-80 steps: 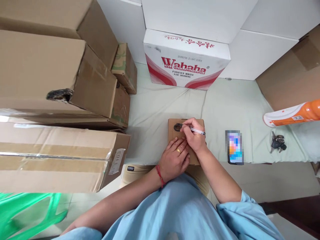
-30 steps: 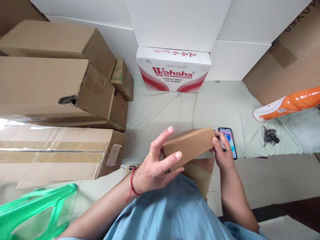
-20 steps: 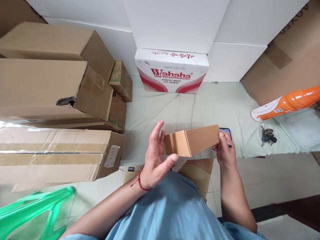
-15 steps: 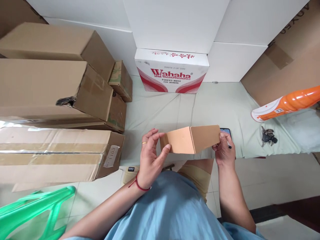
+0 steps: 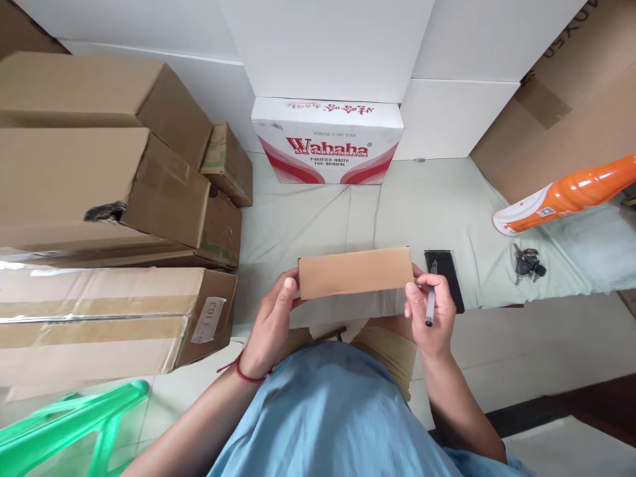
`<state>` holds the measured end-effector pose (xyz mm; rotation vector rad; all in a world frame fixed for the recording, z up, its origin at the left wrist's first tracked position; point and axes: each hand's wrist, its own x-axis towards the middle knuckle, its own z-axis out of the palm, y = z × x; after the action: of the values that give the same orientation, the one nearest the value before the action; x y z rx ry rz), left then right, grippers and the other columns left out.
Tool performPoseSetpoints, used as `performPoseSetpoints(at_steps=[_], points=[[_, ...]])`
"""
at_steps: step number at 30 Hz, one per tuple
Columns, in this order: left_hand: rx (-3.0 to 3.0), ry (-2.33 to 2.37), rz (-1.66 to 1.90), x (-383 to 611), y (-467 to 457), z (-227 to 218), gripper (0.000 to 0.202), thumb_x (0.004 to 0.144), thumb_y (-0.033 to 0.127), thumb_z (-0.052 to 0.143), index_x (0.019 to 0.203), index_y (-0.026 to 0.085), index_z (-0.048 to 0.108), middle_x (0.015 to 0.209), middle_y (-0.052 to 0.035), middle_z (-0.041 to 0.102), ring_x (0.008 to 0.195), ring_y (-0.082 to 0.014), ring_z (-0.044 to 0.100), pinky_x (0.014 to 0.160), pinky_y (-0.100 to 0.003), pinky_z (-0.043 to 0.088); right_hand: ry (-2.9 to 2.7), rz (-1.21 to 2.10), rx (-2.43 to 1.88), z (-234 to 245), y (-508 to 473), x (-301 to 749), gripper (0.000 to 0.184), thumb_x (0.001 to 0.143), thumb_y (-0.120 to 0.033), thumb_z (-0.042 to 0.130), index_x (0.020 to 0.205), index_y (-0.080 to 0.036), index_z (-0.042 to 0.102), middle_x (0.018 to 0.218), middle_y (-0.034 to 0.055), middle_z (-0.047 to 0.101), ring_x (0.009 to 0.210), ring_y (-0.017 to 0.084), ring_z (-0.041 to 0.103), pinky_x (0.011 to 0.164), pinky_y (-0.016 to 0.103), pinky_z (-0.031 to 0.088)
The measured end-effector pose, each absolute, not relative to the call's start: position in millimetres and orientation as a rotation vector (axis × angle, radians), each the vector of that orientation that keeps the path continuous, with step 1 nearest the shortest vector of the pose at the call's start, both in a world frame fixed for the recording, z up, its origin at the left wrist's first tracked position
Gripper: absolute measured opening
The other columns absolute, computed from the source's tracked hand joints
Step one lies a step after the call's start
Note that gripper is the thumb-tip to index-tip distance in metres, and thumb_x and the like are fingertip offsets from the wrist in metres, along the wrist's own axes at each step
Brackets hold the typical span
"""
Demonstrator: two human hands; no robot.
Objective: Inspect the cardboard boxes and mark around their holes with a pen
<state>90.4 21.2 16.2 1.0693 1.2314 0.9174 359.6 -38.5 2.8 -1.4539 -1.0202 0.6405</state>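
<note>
I hold a small brown cardboard box (image 5: 354, 272) level in front of me, above the edge of a pale green sheet (image 5: 318, 218). My left hand (image 5: 272, 321) grips its left end, thumb on the near face. My right hand (image 5: 427, 310) pinches the right end and also holds a grey pen (image 5: 430, 301), tip pointing up. A red string is on my left wrist.
Large cardboard boxes (image 5: 99, 199) are stacked at the left. A white and red Wahaha water carton (image 5: 325, 142) stands at the back. A dark phone (image 5: 444, 278), keys (image 5: 527, 262) and an orange bottle (image 5: 566, 195) lie to the right. A green plastic stool (image 5: 64, 424) is at bottom left.
The box lay on the sheet while my right hand wrote on it. Both hands then lifted and turned it; now a plain long face is toward me.
</note>
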Motion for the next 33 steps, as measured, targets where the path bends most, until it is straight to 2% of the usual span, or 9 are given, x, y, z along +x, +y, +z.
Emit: performPoseSetpoints(at_steps=[3, 5, 8, 13, 24, 27, 29, 31, 33], points=[[0.984, 1.303, 0.958, 88.6, 22.5, 9.4, 0.063, 0.092, 0.076, 0.073, 0.121, 0.020, 0.078, 0.114, -0.0088, 0.080, 0.110, -0.0282, 0.073, 0.091, -0.036, 0.064, -1.121, 0.648, -1.409, 9.5, -47.0, 351.4, 0.020, 0.106, -0.040, 0.069, 0.102, -0.026, 0.055, 0.124, 0.0104, 0.081, 0.045, 0.005, 0.050, 0.043, 0.025, 0.042], [0.923, 1.322, 0.999, 86.2, 22.9, 4.9, 0.061, 0.088, 0.075, 0.079, 0.113, 0.019, 0.079, 0.104, -0.0071, 0.080, 0.102, -0.0266, 0.073, 0.084, -0.034, 0.064, -1.174, 0.675, -1.383, 12.5, -52.8, 349.7, 0.016, 0.107, -0.036, 0.068, 0.104, -0.026, 0.055, 0.122, 0.0104, 0.082, 0.044, 0.005, 0.048, 0.041, 0.025, 0.039], [0.794, 1.350, 1.107, 83.2, 24.0, 0.4, 0.064, 0.080, 0.077, 0.085, 0.105, 0.018, 0.079, 0.097, -0.0060, 0.079, 0.098, -0.0252, 0.073, 0.075, -0.031, 0.062, -1.257, 0.764, -1.316, 15.4, -60.8, 349.6, 0.011, 0.107, -0.028, 0.065, 0.109, -0.027, 0.054, 0.138, 0.0134, 0.078, 0.045, 0.004, 0.046, 0.042, 0.026, 0.037], [0.587, 1.347, 1.235, 78.8, 21.8, -4.1, 0.063, 0.073, 0.070, 0.094, 0.105, 0.018, 0.079, 0.105, -0.0051, 0.081, 0.096, -0.0210, 0.074, 0.074, -0.027, 0.062, -1.436, 0.785, -1.231, 20.9, -65.1, 343.5, 0.018, 0.106, -0.016, 0.060, 0.114, -0.029, 0.051, 0.159, 0.0167, 0.066, 0.049, 0.005, 0.043, 0.047, 0.029, 0.038], [0.436, 1.370, 1.275, 66.2, 16.5, -14.3, 0.060, 0.074, 0.067, 0.095, 0.105, 0.019, 0.076, 0.110, -0.0058, 0.080, 0.095, -0.0192, 0.074, 0.075, -0.028, 0.064, -1.632, 0.688, -1.124, 36.2, -54.4, 325.3, 0.027, 0.101, -0.006, 0.056, 0.114, -0.029, 0.050, 0.143, 0.0113, 0.076, 0.046, 0.004, 0.033, 0.046, 0.026, 0.037], [0.554, 1.329, 1.203, 64.0, 14.2, -13.3, 0.059, 0.079, 0.070, 0.090, 0.108, 0.021, 0.076, 0.115, -0.0069, 0.080, 0.100, -0.0218, 0.075, 0.076, -0.029, 0.064, -1.500, 0.679, -1.200, 34.2, -54.9, 325.2, 0.019, 0.104, -0.012, 0.058, 0.112, -0.028, 0.052, 0.130, 0.0090, 0.079, 0.047, 0.005, 0.040, 0.048, 0.025, 0.041], [0.664, 1.316, 1.166, 63.0, 11.2, -12.3, 0.061, 0.079, 0.070, 0.090, 0.113, 0.021, 0.077, 0.119, -0.0079, 0.081, 0.107, -0.0248, 0.076, 0.082, -0.031, 0.065, -1.336, 0.624, -1.300, 31.9, -54.7, 329.1, 0.009, 0.107, -0.021, 0.060, 0.109, -0.028, 0.054, 0.101, 0.0037, 0.079, 0.049, 0.008, 0.048, 0.052, 0.026, 0.047], [0.794, 1.319, 1.135, 63.0, 7.2, -12.1, 0.062, 0.078, 0.067, 0.093, 0.118, 0.021, 0.078, 0.120, -0.0087, 0.082, 0.114, -0.0270, 0.076, 0.093, -0.034, 0.065, -1.189, 0.551, -1.392, 29.3, -53.2, 336.7, 0.007, 0.110, -0.031, 0.059, 0.104, -0.027, 0.057, 0.073, -0.0034, 0.064, 0.051, 0.012, 0.055, 0.059, 0.028, 0.054], [0.933, 1.310, 1.101, 64.4, 2.8, -13.4, 0.060, 0.080, 0.061, 0.094, 0.121, 0.021, 0.079, 0.123, -0.0102, 0.082, 0.118, -0.0280, 0.077, 0.100, -0.037, 0.064, -1.111, 0.507, -1.436, 26.8, -50.4, 346.3, 0.016, 0.111, -0.038, 0.059, 0.100, -0.026, 0.060, 0.062, -0.0079, 0.048, 0.051, 0.014, 0.055, 0.071, 0.033, 0.061]])
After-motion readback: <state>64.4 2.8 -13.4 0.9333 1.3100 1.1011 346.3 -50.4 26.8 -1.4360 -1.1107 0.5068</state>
